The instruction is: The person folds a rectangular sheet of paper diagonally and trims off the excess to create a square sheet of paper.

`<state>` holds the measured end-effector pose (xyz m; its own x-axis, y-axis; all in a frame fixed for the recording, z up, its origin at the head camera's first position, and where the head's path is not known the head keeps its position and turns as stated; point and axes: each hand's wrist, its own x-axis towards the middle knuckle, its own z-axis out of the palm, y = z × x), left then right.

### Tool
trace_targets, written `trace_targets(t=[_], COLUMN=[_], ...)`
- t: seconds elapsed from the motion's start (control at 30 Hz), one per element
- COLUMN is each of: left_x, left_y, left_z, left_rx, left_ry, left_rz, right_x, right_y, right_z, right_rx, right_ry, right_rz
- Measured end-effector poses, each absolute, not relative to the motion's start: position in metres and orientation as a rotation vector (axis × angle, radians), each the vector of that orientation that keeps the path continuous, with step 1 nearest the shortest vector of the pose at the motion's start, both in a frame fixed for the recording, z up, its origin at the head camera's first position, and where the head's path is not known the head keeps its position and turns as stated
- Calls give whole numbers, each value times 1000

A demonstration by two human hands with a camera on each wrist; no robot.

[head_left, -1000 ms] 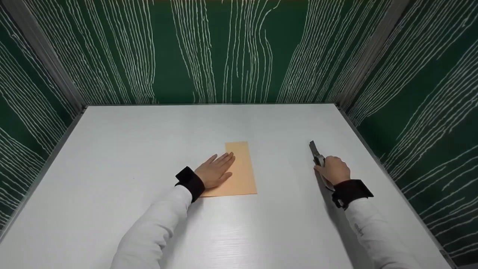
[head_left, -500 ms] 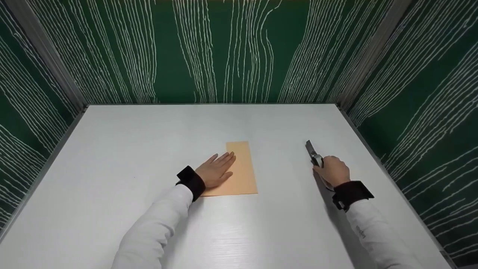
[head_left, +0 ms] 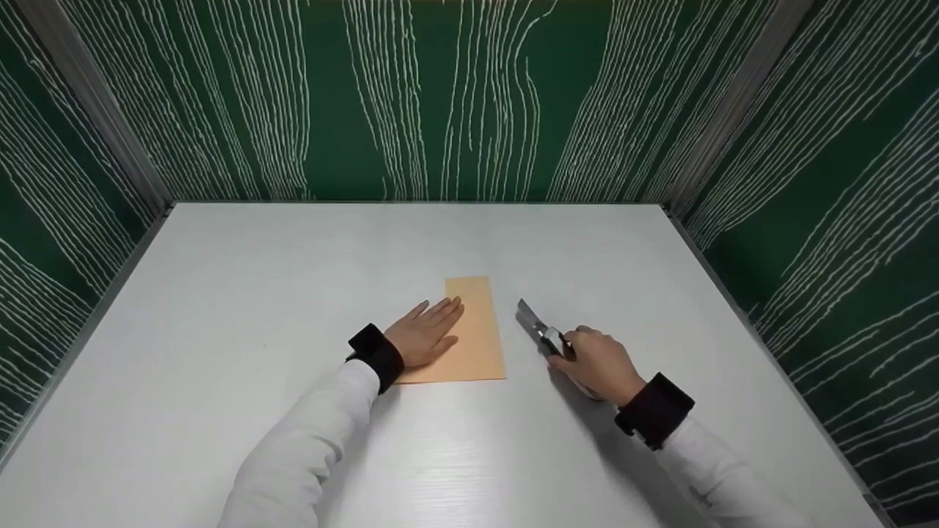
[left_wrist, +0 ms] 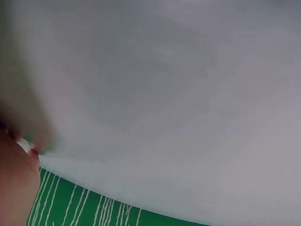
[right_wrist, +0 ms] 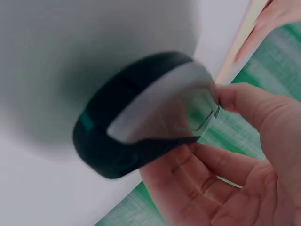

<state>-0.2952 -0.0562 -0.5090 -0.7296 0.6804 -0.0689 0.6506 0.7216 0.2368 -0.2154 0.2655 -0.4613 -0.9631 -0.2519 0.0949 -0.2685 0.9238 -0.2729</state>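
A tan-orange sheet of paper [head_left: 480, 341] lies on the white table in the head view. My left hand [head_left: 424, 336] rests flat on its left part, fingers extended, covering some of it. To the right of the sheet, my right hand [head_left: 600, 365] grips a utility knife [head_left: 541, 330] by its handle. The knife's blade points up and left, a short way from the sheet's right edge. In the right wrist view, the black and silver handle end [right_wrist: 141, 113] shows between thumb and curled fingers. The left wrist view catches only a blurred part of the left hand [left_wrist: 19, 179].
The white table [head_left: 293, 249] has a grey metal edge. Green panels [head_left: 469, 103] with wavy white lines stand behind it and along both sides. Grey posts [head_left: 733, 110] rise at the back corners.
My right hand has carried the knife leftward, toward the sheet, and its blade now leans further left. The left hand and the sheet have stayed in place.
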Motion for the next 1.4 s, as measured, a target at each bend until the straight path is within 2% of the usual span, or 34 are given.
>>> trace_targets(t=[0.27,0.67,1.4], left_x=[-294,-291,-294], left_y=[-56,-54,-55], left_z=[-507,-502,-507], left_rx=[1092,1072,1046], left_ry=[2777,2768,2777], left_rz=[293,275,234], right_x=[-184,-150,-143], right_y=[226,199,194], right_z=[-460,-460,-464], right_rx=[611,965,980], right_ry=[-3075,-2981,-2979], right_rz=[423,338,391])
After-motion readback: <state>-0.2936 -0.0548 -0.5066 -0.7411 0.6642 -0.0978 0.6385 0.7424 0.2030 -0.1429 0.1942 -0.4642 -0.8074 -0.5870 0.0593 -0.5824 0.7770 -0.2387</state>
